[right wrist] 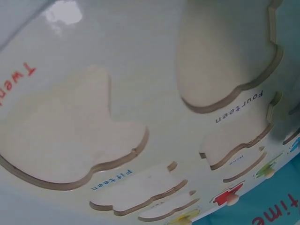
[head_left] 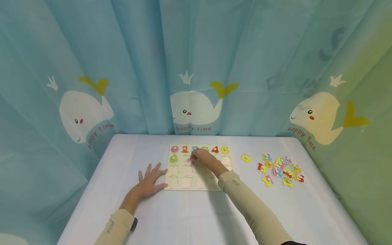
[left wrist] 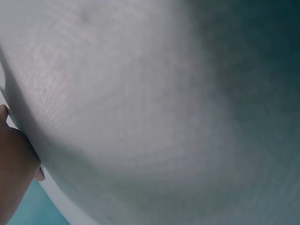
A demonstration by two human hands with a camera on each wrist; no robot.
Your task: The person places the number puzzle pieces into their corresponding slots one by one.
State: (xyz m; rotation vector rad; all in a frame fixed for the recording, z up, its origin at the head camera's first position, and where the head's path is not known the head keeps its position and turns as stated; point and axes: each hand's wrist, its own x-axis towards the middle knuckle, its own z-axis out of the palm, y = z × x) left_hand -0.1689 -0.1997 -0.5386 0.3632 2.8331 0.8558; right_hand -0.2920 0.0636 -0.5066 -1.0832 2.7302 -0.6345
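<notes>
A wooden number puzzle board (head_left: 180, 187) lies on the table. Pieces 0 to 5 fill its top row, such as the red 4 (head_left: 215, 149), and a green 6 (head_left: 173, 159) begins the second row. Over the slot beside the 6, my right hand (head_left: 206, 160) pinches a pink number piece (head_left: 189, 160), apparently a 7, partly hidden by the fingers. My left hand (head_left: 149, 183) rests on the table with fingers spread, its thumb and a fingertip at the board's left edge. The right wrist view shows bare recesses in the board (right wrist: 150, 84), labelled Fourteen, Fifteen and Nine.
Right of the board, a yellow piece (head_left: 246, 158) lies alone. Farther right is a loose pile of several number pieces (head_left: 288, 173), some overlapping. A curtain with whales (head_left: 196, 109) hangs behind the white table (head_left: 190, 217).
</notes>
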